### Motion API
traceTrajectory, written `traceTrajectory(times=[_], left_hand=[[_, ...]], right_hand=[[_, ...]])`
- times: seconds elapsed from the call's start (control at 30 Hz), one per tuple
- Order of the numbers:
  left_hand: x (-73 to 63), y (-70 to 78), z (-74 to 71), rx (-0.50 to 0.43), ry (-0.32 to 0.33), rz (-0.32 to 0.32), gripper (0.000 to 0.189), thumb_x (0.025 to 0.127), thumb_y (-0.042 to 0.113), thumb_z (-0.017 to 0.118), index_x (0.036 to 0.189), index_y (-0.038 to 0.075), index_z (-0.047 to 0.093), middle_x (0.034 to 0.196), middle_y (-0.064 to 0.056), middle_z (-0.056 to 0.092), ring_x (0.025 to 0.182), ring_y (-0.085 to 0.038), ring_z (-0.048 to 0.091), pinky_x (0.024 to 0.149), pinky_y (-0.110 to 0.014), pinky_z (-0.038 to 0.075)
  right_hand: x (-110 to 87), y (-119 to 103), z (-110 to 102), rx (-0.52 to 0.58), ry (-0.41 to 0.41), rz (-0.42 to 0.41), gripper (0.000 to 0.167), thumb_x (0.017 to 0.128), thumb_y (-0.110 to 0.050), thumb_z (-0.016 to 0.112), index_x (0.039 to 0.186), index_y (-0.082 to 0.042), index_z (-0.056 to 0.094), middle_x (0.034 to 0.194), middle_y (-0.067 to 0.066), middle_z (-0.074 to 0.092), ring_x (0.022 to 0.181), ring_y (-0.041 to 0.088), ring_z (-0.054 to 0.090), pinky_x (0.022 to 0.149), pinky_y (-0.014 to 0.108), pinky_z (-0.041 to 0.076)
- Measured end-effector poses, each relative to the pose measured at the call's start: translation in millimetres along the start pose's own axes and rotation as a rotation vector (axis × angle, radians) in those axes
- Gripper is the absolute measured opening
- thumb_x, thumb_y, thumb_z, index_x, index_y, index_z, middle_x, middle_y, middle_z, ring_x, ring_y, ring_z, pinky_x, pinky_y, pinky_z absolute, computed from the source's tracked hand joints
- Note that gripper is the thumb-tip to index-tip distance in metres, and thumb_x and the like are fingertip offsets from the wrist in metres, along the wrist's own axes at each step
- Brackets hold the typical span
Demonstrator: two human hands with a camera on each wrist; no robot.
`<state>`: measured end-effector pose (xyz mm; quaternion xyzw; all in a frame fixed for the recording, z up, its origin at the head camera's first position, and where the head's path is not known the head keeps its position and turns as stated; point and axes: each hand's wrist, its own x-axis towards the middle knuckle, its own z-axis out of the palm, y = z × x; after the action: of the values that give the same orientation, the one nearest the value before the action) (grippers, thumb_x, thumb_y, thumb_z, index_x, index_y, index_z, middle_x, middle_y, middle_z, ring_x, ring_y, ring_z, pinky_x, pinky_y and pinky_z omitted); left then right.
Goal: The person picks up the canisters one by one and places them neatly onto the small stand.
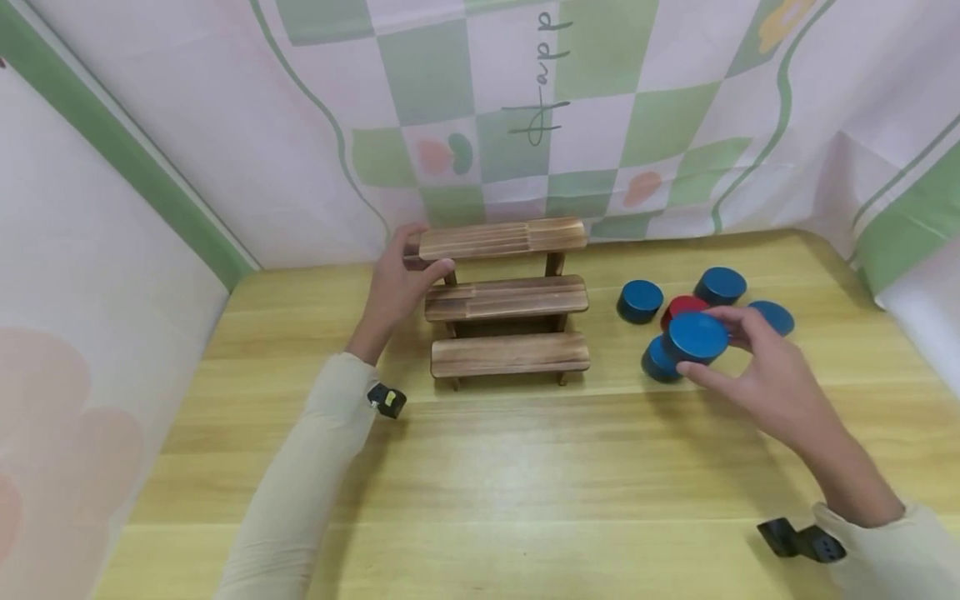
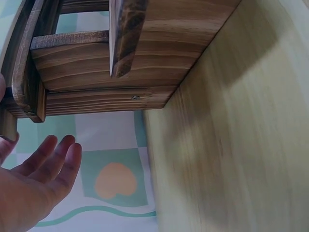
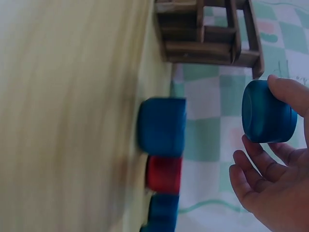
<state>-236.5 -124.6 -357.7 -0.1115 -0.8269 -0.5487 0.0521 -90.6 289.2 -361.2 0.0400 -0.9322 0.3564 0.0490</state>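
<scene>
A three-tier wooden step shelf [image 1: 506,300] stands against the backdrop. At the left end of its top tier, my left hand [image 1: 396,283] grips the board between thumb and fingers; in the left wrist view the other fingers [image 2: 65,166] extend beside it. My right hand [image 1: 776,375] pinches a round blue tin [image 1: 697,336] by its side, raised off the table in the right wrist view. That tin overlaps another blue tin [image 1: 658,364] in the head view. Behind it are a red tin [image 1: 681,308] and more blue tins [image 1: 640,301], one partly hidden by my fingers.
The wooden table [image 1: 510,483] ends at a hanging cloth [image 1: 510,125] with green and white checks, close behind the shelf. More pale cloth [image 1: 90,275] hangs along the left side. Black wrist cameras [image 1: 387,401] sit on both sleeves.
</scene>
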Motion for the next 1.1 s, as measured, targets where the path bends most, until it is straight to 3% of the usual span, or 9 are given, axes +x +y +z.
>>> traceTrajectory(times=[0.17,0.27,0.37,0.43,0.6,0.83,1.1], left_hand=[[-0.3,-1.2,-1.7,-0.013,0.011,0.004,0.066,0.091,0.025,0.077,0.146,0.01,0.044,0.118,-0.02,0.058,0.106,-0.031,0.062,0.088,-0.042,0.053],[0.4,-3.2,-1.7,-0.032,0.019,0.003,0.065,0.09,0.024,0.078,0.145,0.01,0.045,0.114,-0.02,0.058,0.104,-0.031,0.062,0.088,-0.042,0.053],[1.5,-5.5,-0.7,-0.055,0.024,0.004,0.065,0.09,0.023,0.078,0.145,0.01,0.045,0.112,-0.019,0.058,0.103,-0.032,0.062,0.088,-0.041,0.053],[2.2,-7.1,0.2,-0.07,0.026,0.004,0.065,0.09,0.022,0.078,0.145,0.01,0.045,0.111,-0.019,0.058,0.102,-0.031,0.062,0.087,-0.041,0.054],[3.5,-10.4,3.1,-0.11,0.014,0.013,0.065,0.09,0.022,0.078,0.144,0.01,0.045,0.11,-0.018,0.058,0.103,-0.033,0.062,0.087,-0.041,0.054],[5.0,-11.4,4.1,-0.111,0.0,0.008,0.065,0.089,0.023,0.08,0.143,0.011,0.046,0.112,-0.017,0.059,0.105,-0.032,0.062,0.087,-0.042,0.054],[6.6,-10.2,3.1,-0.11,0.0,0.019,0.064,0.088,0.025,0.08,0.141,0.01,0.046,0.111,-0.017,0.059,0.103,-0.03,0.063,0.086,-0.042,0.054]], right_hand=[[13.6,-20,7,0.009,0.004,-0.083,0.077,0.085,-0.027,0.083,0.143,0.003,0.042,0.129,0.028,0.053,0.117,0.05,0.05,0.092,0.061,0.042],[20.8,-36,10,0.021,0.008,-0.109,0.073,0.085,-0.026,0.082,0.141,0.002,0.044,0.127,0.024,0.055,0.112,0.045,0.055,0.089,0.037,0.048],[27.5,-50,14,0.052,0.007,-0.13,0.069,0.086,-0.024,0.082,0.14,0.0,0.046,0.126,0.019,0.057,0.108,0.038,0.058,0.079,0.009,0.041],[32.5,-58,17,0.079,-0.002,-0.138,0.068,0.086,-0.024,0.082,0.14,-0.003,0.047,0.123,0.016,0.058,0.102,0.033,0.059,0.075,0.005,0.039],[43.0,-73,21,0.132,-0.029,-0.169,0.066,0.089,-0.024,0.079,0.143,-0.006,0.047,0.123,0.013,0.059,0.101,0.028,0.056,0.071,0.017,0.041],[53.7,-91,27,0.203,-0.054,-0.175,0.067,0.088,-0.022,0.08,0.143,-0.004,0.046,0.131,0.015,0.056,0.119,0.032,0.054,0.092,0.013,0.039],[70.4,-119,36,0.198,-0.062,-0.21,0.068,0.087,-0.024,0.081,0.142,-0.004,0.048,0.132,0.014,0.055,0.12,0.032,0.053,0.103,0.047,0.043]])
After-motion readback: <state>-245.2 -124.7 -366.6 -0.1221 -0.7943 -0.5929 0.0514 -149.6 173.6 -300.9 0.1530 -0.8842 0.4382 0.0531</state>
